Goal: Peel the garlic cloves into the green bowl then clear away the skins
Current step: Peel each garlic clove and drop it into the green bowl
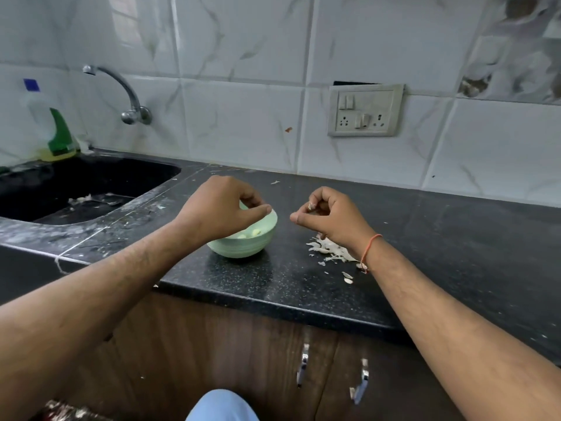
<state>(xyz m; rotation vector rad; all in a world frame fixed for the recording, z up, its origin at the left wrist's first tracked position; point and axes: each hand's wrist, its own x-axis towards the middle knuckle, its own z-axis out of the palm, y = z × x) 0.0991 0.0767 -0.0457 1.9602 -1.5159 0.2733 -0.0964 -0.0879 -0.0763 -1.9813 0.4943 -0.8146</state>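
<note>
The green bowl point(243, 248) stands on the black counter point(273, 287) and holds a few peeled garlic cloves point(253, 233). My left hand point(223, 208) hovers over the bowl's left side with its back to the camera. Its fingers are curled, its thumb points right over the rim, and nothing shows between them. My right hand point(329, 215) is raised to the right of the bowl. Its curled fingers pinch a small pale garlic piece point(311, 206); clove or skin, I cannot tell. Under that wrist lies a pile of white garlic skins point(329, 251).
A black sink point(76, 183) with scraps in it is sunk into the counter at left, under a wall tap point(123, 88). A green-labelled bottle point(59, 132) stands behind it. A socket plate point(365, 109) is on the tiled wall. Cabinet handles point(303, 364) are below the counter edge.
</note>
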